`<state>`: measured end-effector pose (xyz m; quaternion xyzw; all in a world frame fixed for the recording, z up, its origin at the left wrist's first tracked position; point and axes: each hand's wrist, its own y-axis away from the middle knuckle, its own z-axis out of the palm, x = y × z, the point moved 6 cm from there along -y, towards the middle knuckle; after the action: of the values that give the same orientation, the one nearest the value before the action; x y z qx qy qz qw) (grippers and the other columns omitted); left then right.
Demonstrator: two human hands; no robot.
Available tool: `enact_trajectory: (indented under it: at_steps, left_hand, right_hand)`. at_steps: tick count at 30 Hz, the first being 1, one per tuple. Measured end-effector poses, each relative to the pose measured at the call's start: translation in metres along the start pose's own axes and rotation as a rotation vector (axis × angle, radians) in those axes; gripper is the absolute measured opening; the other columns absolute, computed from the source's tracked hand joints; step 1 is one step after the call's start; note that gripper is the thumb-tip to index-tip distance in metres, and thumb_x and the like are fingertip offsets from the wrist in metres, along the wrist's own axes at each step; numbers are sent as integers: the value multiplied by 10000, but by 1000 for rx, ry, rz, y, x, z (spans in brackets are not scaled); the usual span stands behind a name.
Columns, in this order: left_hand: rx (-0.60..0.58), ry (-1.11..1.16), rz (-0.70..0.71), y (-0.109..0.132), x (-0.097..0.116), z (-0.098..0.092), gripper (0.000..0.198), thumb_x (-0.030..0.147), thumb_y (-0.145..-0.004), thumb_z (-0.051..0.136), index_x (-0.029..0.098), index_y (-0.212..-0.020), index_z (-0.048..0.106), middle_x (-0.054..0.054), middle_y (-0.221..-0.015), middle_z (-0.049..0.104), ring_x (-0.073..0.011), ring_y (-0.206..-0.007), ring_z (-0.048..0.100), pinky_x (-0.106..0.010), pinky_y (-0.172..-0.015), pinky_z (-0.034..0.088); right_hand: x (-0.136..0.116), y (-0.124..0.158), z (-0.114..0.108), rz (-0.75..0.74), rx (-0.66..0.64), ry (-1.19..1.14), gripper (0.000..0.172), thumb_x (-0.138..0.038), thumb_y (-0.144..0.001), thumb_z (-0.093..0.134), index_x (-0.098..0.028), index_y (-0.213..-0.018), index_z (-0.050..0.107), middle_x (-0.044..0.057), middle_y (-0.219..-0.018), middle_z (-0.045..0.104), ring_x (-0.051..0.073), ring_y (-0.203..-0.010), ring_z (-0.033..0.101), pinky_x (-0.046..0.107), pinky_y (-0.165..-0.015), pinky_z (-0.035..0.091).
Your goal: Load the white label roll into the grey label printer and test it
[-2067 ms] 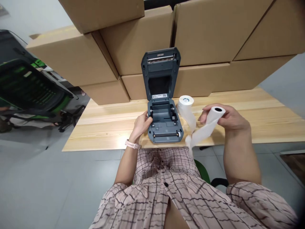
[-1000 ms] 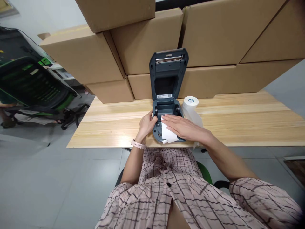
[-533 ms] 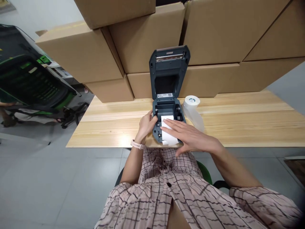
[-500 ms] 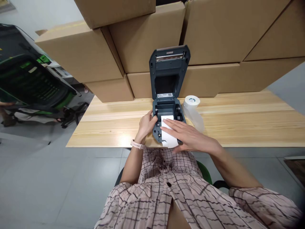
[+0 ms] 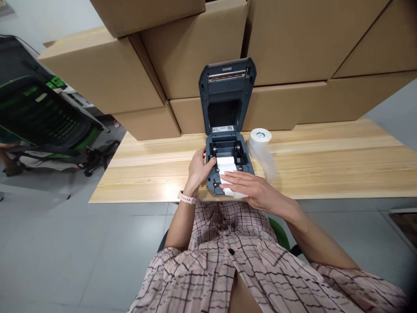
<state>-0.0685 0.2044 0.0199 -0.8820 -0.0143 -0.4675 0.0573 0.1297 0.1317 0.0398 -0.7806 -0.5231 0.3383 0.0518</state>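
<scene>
A dark grey label printer (image 5: 211,180) stands at the table's front edge with its lid (image 5: 228,93) raised. My left hand (image 5: 198,167) grips the left side of the printer, thumb over the rim and fingers along the outer wall. A white paper strip (image 5: 225,161) lies in the printer's open body. Across its front part rests my right hand (image 5: 249,184), fingers stretched out and nearly flat; the thumb is hidden. Beside the printer on the right stands a roll of white labels (image 5: 260,135), its loose tail (image 5: 267,163) trailing forward over the table.
Stacked cardboard boxes (image 5: 202,52) form a wall behind the wooden table (image 5: 325,165). At the left are a black and green office chair (image 5: 48,117) and part of another person (image 5: 9,158). The table's front edge runs close to my lap.
My right hand has shifted slightly toward me along the paper strip, showing more of its far end. The strip's front end sits higher. My left hand keeps its hold; the view shifted slightly.
</scene>
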Motion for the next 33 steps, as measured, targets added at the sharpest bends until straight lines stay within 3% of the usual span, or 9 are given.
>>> enact_trajectory:
  at_steps: [19,23,26,28,30,32,33]
  left_hand:
    - [-15,97,-28,1,-9,4,589,468,-916,672,225,-1449,614,-117,-1422,714,-258,-1079,718,-386,-939,562]
    - [-20,125,-38,1,-9,4,611,483,-910,691,220,-1457,615,-123,-1413,717,-268,-1090,720,-398,-947,572]
    - [-9,212,-77,10,-9,5,723,498,-918,694,225,-1561,508,-153,-1511,645,-291,-1194,704,-434,-1020,562]
    - [-5,281,-99,25,-8,8,872,497,-909,714,243,-1659,346,-172,-1630,528,-320,-1377,621,-469,-1128,522]
    - [-40,321,-84,44,-4,14,1012,495,-892,741,278,-1710,186,-156,-1741,370,-334,-1558,457,-494,-1252,432]
    - [-80,326,-69,64,-1,20,1092,497,-881,759,311,-1723,90,-121,-1802,237,-339,-1643,319,-509,-1324,346]
    - [-88,324,-72,74,0,21,1115,493,-878,765,322,-1725,59,-107,-1816,193,-340,-1663,271,-516,-1346,309]
  right_hand:
    - [-9,6,6,50,15,58,788,44,-860,555,-313,-1563,557,71,-1588,604,245,-1509,547,550,-1212,516]
    - [-10,5,11,69,11,78,717,15,-912,558,-313,-1549,567,61,-1574,620,240,-1500,557,529,-1203,526]
    - [-14,8,11,66,-4,104,585,-61,-966,606,-265,-1514,608,97,-1591,599,277,-1513,541,547,-1208,516]
    - [-20,9,1,19,-36,78,496,-219,-1006,679,-272,-1496,626,106,-1598,588,300,-1502,552,577,-1222,495]
    - [-22,6,-24,-24,-26,-10,489,-415,-1002,717,-327,-1476,638,63,-1538,653,283,-1437,620,573,-1222,500]
    - [-9,-10,-66,29,148,-87,452,-509,-1003,691,-360,-1429,666,8,-1414,744,244,-1340,693,526,-1204,531]
    - [7,-20,-92,132,322,-76,403,-496,-1024,667,-344,-1396,688,5,-1395,754,235,-1327,698,506,-1201,532]
